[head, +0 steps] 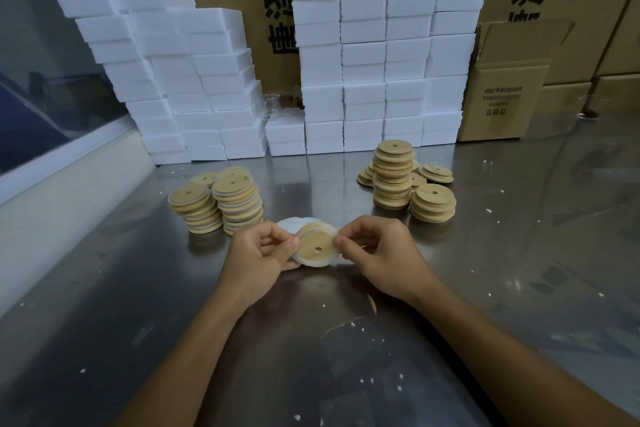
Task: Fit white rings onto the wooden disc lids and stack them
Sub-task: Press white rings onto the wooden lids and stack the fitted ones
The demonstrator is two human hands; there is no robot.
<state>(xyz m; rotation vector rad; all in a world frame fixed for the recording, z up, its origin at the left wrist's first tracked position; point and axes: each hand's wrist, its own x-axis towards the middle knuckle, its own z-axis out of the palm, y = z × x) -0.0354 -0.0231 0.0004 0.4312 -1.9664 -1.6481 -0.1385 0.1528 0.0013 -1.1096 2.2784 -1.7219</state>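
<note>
- The wooden disc lid [316,246] is round, pale tan, with a small hole just below its middle; a white ring [331,258] shows around its lower and right edge, partly fitted.
- It is held above the metal table [138,288], near the middle of the view, between both hands.
- The left hand [259,253] grips the lid's left edge, fingers curled round it with the thumb on the face.
- The right hand [375,253] pinches the ring at the lid's right edge between thumb and forefinger.
- More white rings [294,222] lie just behind the held lid, partly hidden by it and by the left hand.
- To the left stand stacks of ringed lids [235,204], white bands showing between the discs.
- To the right stand stacks of bare lids [394,177], one tall, others lower, some leaning.
- Behind, white foam blocks [363,55] are piled high against cardboard boxes [502,97].
- Small white crumbs [363,381] are scattered over the table.
</note>
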